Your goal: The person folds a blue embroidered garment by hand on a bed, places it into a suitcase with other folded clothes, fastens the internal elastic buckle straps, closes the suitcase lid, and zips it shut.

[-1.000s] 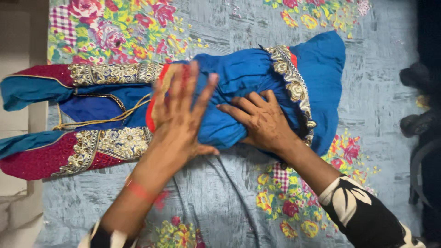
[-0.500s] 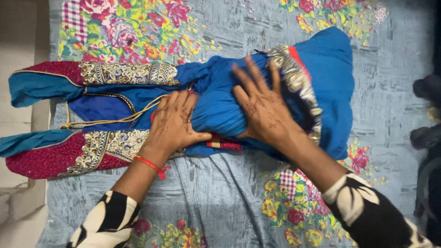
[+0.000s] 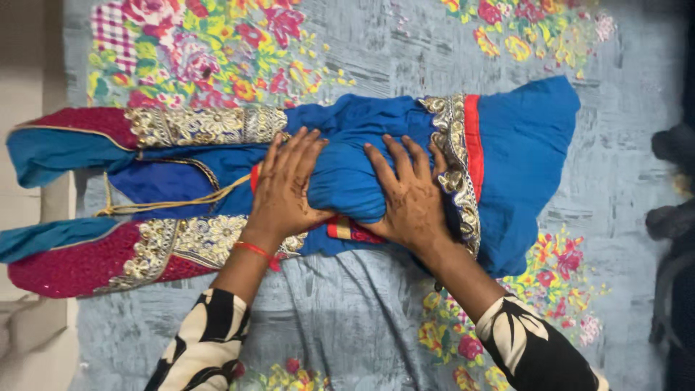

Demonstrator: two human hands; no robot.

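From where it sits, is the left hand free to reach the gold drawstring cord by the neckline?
Probably yes. The left hand lies flat on the blue dress, and the gold cord lies uncovered just beyond its fingers, with nothing between them.

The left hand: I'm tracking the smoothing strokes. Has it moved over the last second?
Yes. The left hand has come down flat onto the blue dress, its fingertips drawn back from the gold-embroidered band.

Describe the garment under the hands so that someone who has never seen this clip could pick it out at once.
A grey bedsheet with bright flower patches fills the view. Across its middle lies a blue dress, with the left hand and the right hand pressed flat on its bunched centre. It is the only garment there, marked by gold embroidered bands, maroon sleeves and a red stripe by the hem.
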